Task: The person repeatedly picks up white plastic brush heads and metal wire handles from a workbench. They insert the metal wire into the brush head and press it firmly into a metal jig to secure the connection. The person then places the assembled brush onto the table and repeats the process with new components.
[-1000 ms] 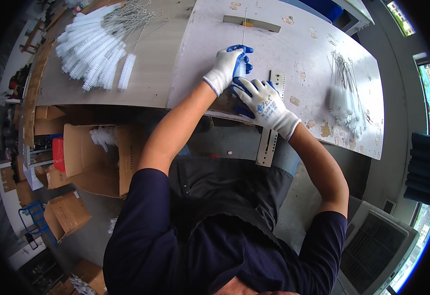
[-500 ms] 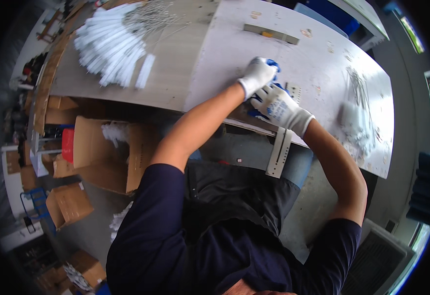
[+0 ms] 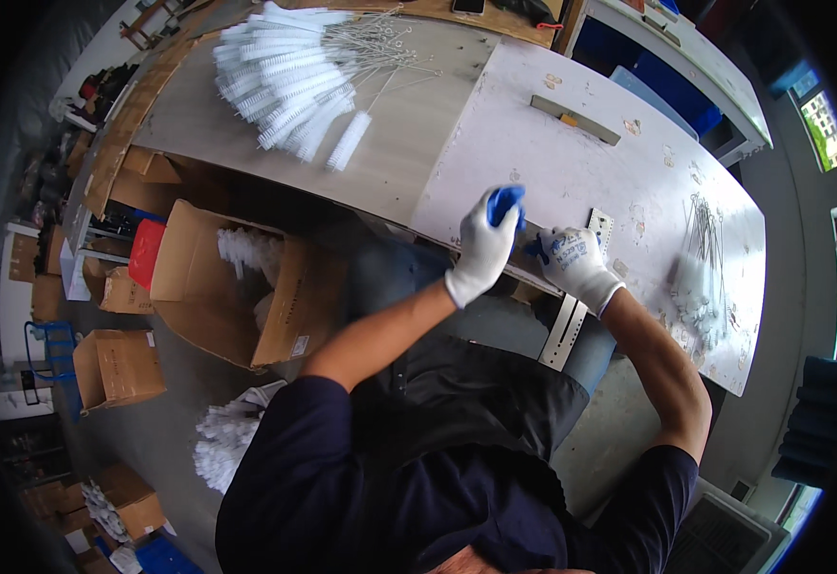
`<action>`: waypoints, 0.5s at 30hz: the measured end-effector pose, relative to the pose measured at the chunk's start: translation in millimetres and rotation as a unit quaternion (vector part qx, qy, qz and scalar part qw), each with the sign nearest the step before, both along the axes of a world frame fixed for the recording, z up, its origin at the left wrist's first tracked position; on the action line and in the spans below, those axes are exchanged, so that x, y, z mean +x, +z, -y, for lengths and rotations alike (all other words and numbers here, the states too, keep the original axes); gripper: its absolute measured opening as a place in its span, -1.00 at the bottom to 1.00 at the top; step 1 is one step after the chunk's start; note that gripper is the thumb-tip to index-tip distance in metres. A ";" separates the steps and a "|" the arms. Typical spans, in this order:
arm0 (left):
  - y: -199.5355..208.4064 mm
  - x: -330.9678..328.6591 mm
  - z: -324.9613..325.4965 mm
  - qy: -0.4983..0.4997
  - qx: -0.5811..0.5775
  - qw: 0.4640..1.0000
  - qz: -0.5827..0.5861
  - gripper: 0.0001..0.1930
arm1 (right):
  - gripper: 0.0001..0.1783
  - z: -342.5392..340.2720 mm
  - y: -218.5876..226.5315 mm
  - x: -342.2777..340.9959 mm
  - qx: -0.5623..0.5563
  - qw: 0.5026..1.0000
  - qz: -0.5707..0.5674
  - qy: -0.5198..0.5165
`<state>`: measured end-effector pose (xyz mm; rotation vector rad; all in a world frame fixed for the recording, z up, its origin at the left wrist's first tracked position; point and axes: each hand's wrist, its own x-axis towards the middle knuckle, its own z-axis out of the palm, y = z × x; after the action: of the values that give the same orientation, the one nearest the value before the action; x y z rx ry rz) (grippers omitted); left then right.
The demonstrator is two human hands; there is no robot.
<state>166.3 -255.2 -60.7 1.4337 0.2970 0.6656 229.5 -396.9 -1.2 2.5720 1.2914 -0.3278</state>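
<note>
Both my hands wear white gloves with blue fingers. My left hand is raised at the table's front edge, its fingers curled together; whatever they hold, if anything, is hidden. Just to its right, my right hand is bent low over the same edge with its fingers closed, and I cannot make out anything in them. Beside the right hand lies a perforated metal strip on the tabletop. A slotted metal bar juts from the table edge toward my lap, below the right wrist.
A fan of white tube brushes with wire stems covers the far left of the table. More brushes lie at the right. A metal bar rests farther back. An open cardboard box stands at the left below the table.
My left hand has drawn apart from my right hand, back toward my body. My right hand stays near the metal strip. The whole view has shifted.
</note>
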 end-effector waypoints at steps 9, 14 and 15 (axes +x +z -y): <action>-19.2 -91.1 67.8 -0.305 -0.314 0.876 -0.204 -0.80 | -0.65 -13.8 -19.2 -29.7 0.114 0.973 0.008 -0.201; -48.8 -70.8 86.2 -0.293 -0.396 0.860 -0.131 -0.66 | -0.60 -23.8 -14.1 -39.6 0.142 0.961 0.025 -0.237; -57.1 -71.8 92.0 -0.301 -0.459 0.830 -0.097 -0.66 | -0.60 -20.6 -22.5 -38.3 0.145 0.961 0.018 -0.236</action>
<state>94.6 -347.2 -117.7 0.5784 0.2476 -0.1726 191.2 -376.3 -23.7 3.1085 0.7400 -0.1816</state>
